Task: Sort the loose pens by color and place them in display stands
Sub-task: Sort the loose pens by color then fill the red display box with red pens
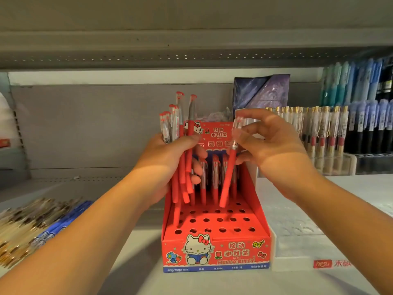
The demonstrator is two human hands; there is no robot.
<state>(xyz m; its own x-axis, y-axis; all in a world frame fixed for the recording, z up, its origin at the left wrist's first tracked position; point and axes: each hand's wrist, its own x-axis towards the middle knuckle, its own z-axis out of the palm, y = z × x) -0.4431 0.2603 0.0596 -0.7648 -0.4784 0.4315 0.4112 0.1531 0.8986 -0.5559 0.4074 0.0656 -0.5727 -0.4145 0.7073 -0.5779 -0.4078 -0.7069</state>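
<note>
Insertion step in hand. Left hand (pixel 168 165) gripped a bundle of red pens (pixel 187 162); right hand (pixel 274 145) pinched one red pen (pixel 228 177) over the red display stand (pixel 217 252), 12 o'clock of its vacant holes (pixel 220 219). Next move likely requires seating the tip.

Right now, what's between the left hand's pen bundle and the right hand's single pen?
Head view: the red back card of the stand and a few red pens standing in its holes.

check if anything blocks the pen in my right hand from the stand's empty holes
Nothing visible does. The red pen in the right hand hangs tip-down over empty holes in the stand; standing pens sit behind it, the left hand's bundle beside it.
</note>
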